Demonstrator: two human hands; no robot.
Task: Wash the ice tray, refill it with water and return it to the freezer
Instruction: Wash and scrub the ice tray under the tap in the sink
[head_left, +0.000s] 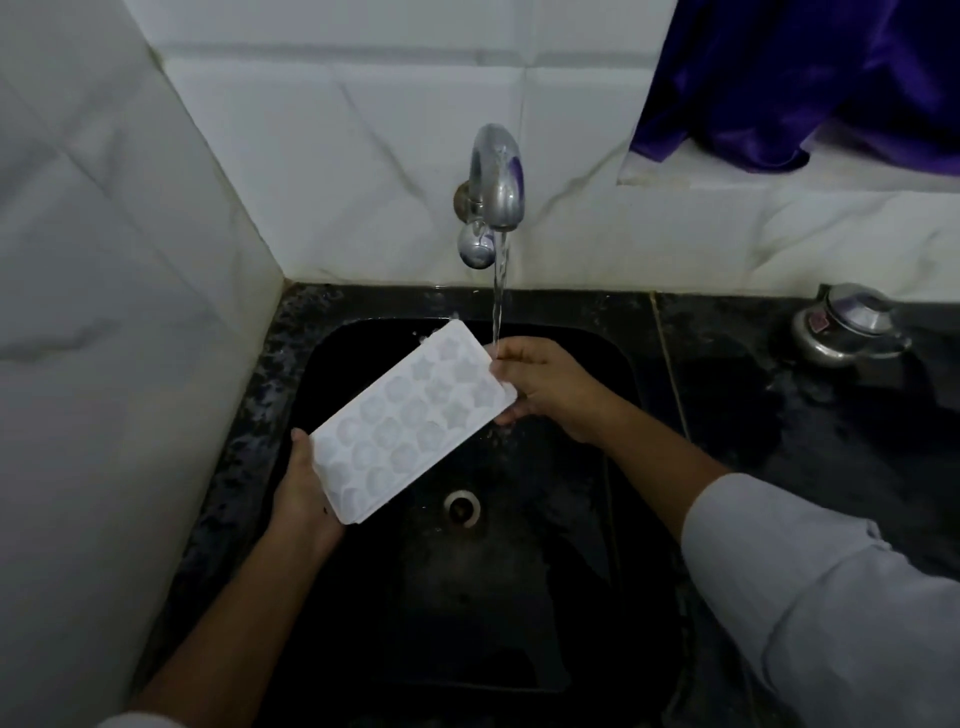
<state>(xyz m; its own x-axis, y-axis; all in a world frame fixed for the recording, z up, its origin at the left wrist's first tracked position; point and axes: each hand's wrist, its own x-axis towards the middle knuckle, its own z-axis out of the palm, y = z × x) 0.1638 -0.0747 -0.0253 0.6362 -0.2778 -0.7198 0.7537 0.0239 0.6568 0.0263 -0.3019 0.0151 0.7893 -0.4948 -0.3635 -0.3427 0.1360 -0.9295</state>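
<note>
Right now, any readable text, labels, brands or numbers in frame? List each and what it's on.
No text can be read.
Steel vessel: small red mark on its side, too blurred to read.
Tap: no lettering shows.
Tray: moulded shapes only, no text.
</note>
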